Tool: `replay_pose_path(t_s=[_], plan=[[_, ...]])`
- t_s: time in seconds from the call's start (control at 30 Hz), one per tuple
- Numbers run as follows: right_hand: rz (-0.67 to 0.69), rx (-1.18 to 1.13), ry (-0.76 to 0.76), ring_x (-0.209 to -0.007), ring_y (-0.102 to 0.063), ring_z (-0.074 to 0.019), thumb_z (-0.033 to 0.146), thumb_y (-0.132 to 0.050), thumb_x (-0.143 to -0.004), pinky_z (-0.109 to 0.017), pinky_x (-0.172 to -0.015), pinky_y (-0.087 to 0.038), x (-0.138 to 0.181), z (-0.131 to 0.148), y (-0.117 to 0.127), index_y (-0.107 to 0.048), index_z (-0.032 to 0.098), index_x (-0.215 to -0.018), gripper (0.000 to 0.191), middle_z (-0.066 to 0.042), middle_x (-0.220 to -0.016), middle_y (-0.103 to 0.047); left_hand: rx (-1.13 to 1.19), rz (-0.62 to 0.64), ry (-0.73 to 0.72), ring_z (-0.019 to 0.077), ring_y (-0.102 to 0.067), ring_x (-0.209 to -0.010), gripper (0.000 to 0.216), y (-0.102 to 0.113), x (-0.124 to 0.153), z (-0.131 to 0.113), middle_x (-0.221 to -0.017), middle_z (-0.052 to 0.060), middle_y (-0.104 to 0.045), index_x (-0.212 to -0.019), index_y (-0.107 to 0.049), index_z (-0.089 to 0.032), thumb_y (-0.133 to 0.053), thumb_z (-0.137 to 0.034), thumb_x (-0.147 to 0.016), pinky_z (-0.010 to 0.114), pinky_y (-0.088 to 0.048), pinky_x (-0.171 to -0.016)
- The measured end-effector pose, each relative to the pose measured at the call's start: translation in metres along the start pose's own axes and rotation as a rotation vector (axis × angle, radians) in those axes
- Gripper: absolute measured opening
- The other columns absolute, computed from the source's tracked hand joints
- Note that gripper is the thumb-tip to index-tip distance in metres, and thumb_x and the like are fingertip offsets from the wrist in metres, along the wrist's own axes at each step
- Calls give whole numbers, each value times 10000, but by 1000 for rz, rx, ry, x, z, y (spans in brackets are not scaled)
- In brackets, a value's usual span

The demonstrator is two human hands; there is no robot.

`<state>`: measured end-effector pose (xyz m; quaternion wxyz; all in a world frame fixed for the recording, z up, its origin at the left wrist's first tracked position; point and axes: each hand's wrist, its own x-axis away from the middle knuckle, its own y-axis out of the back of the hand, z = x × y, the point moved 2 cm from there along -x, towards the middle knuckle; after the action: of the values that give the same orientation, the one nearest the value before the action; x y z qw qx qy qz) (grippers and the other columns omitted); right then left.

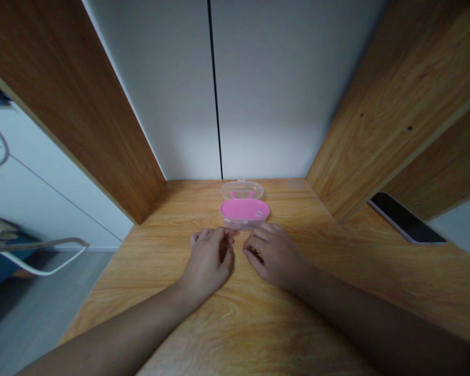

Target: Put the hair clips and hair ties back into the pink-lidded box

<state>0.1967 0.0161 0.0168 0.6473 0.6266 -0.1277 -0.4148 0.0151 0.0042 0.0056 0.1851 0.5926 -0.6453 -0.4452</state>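
Observation:
An oval clear plastic case (245,224) lies on the wooden table, with a pink panel (241,209) covering its top. Its transparent lid (242,189) is flipped back toward the wall. My left hand (208,258) rests just in front of the case, fingers curled toward the thumb; what they hold, if anything, is too small to name. Opposite it, my right hand (273,255) is closed as well, a tiny dark and yellowish bit showing by its fingers. Between the two hands a small thin ring (237,261) lies on the wood.
A phone (407,219) lies at the right, beside a wooden upright (360,130). Another wooden panel (78,109) stands at the left. A white wall with a dark seam (215,94) closes off the back. Off the table's left side hang pale cables (43,269).

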Motion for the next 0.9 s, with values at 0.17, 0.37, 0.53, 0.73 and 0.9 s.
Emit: replay_pose_path(t_s=[0.17, 0.37, 0.53, 0.73, 0.9], plan=[[-12, -5, -19, -947, -537, -247, 209, -616, -818, -387, -811, -405, 2, 2, 2, -651, 172, -919, 114, -76, -936, -651, 4, -8, -27, 259, -577, -1013, 300, 3, 2, -3, -1041, 40, -686, -1088, -596, -232, -539, -126, -813, 431, -323, -887], [15, -57, -5, -935, -538, -243, 131, -588, -791, -384, -786, -384, 1, 3, 1, -628, 186, -936, 160, -64, -936, -660, -48, 38, -108, 280, -525, -1031, 246, 8, 6, -14, -1028, 58, -604, -911, -628, -222, -623, -163, -672, 444, -328, -879], [-29, -137, 37, -904, -543, -222, 90, -582, -821, -363, -783, -389, 1, 3, 1, -615, 197, -922, 151, -40, -905, -665, -78, 73, -117, 290, -505, -1055, 148, 8, 7, -15, -1067, 71, -571, -830, -650, -219, -643, -199, -683, 458, -335, -887], [-179, -196, 49, -867, -574, -213, 112, -569, -896, -365, -784, -434, 1, 0, 2, -596, 196, -934, 97, -48, -897, -668, -2, 51, -128, 270, -537, -1038, 57, 7, 5, -13, -1046, 62, -616, -786, -684, -226, -656, -201, -743, 453, -352, -885], [-416, -314, 60, -887, -628, -186, 121, -563, -935, -335, -795, -514, 3, -3, 6, -598, 214, -980, 109, -47, -922, -677, 145, -21, -153, 215, -621, -957, 87, 6, 2, -10, -964, 15, -724, -849, -747, -273, -667, -238, -846, 418, -398, -897]])
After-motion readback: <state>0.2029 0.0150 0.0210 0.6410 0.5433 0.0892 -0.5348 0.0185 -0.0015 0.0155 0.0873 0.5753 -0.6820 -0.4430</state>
